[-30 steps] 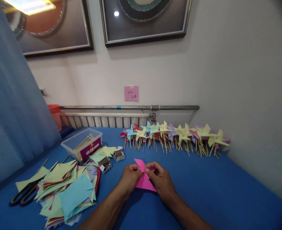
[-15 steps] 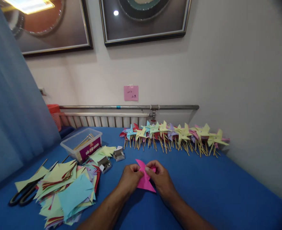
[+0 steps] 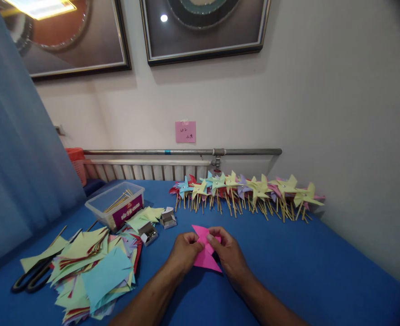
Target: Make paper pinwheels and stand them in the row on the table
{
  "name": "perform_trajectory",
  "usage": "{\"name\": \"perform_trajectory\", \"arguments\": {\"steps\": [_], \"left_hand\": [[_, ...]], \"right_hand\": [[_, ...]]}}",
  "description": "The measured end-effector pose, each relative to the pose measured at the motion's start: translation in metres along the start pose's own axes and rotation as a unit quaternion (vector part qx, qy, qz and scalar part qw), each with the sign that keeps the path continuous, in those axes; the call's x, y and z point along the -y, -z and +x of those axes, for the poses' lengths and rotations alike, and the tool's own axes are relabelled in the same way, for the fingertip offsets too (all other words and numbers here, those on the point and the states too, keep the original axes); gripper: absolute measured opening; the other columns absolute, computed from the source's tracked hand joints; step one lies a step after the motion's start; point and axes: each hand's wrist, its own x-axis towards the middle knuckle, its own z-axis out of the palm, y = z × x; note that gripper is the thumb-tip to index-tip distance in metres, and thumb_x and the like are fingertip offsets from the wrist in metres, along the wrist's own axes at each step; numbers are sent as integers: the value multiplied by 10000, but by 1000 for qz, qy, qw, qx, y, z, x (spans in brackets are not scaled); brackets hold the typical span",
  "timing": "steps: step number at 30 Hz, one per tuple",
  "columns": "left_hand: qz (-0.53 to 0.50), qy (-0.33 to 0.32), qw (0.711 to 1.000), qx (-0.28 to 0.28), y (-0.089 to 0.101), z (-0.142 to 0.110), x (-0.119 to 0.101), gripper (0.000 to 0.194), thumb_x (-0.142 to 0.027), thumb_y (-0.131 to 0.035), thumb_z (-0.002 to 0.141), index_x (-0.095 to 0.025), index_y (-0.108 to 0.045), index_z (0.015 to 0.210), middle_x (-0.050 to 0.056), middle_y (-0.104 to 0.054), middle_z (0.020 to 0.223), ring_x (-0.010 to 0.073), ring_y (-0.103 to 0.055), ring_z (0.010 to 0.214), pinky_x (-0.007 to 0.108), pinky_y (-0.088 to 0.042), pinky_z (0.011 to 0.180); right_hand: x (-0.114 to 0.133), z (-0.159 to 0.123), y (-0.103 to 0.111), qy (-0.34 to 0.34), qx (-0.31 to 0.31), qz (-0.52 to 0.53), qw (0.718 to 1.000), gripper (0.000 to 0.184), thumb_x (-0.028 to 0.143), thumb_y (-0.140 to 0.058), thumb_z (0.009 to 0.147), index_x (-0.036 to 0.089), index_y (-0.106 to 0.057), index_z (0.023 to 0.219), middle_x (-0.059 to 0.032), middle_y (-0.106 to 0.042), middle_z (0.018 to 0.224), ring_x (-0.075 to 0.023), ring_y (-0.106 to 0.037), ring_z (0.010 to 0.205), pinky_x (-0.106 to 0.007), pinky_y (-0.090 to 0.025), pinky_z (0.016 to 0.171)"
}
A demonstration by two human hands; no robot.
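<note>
A bright pink paper pinwheel [image 3: 207, 260], with slit and partly folded corners, is held up between both hands over the blue table. My left hand [image 3: 185, 251] pinches its left side near the middle, thumb on top. At its right side my right hand [image 3: 229, 253] grips a corner, the thumb pressed towards the centre. The fingers behind the paper are hidden. To the left of my hands are two small boxes, one [image 3: 149, 234] with shiny metal pins in it and another [image 3: 168, 218] with its flap up.
A pile of cut coloured paper [image 3: 107, 276] lies at left, beside black-handled scissors [image 3: 33, 276]. Behind it stands a clear plastic box [image 3: 100, 206] with thin wooden sticks. Finished pinwheels [image 3: 259, 188] on sticks line the back of the blue table [image 3: 288, 267], near a radiator pipe [image 3: 186, 152].
My right thumb has shifted slightly up and right on the pink paper, so a little more of its middle shows. My left hand stays in place.
</note>
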Motion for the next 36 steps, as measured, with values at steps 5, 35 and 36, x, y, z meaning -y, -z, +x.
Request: {"name": "perform_trajectory", "arguments": {"steps": [5, 35, 36], "left_hand": [[6, 3, 1000, 2, 1, 0, -1, 188, -286, -687, 579, -183, -530, 564, -60, -455, 457, 71, -340, 426, 239, -219, 465], [-40, 28, 998, 29, 0, -5, -8, 295, -390, -721, 600, -191, -507, 560, -72, -425, 444, 64, -311, 425, 244, -197, 480], [-38, 26, 999, 26, 0, -5, -8, 310, -400, -727, 599, -193, -501, 557, -74, -419, 441, 64, -310, 426, 243, -199, 480]], "right_hand": [[4, -2, 0, 25, -2, -31, 999, 341, 535, -632, 837, 206, -693, 901, -2, -631, 740, -169, -557, 671, -280, -461, 637], [-4, 0, -5, -18, -41, -39, 998, 247, 386, -665, 742, 223, -614, 921, 41, -595, 692, -149, -520, 570, -266, -421, 544], [-4, 0, -5, -17, -44, -48, 998, 239, 380, -657, 748, 222, -615, 922, 41, -593, 689, -149, -518, 569, -265, -417, 540]]}}
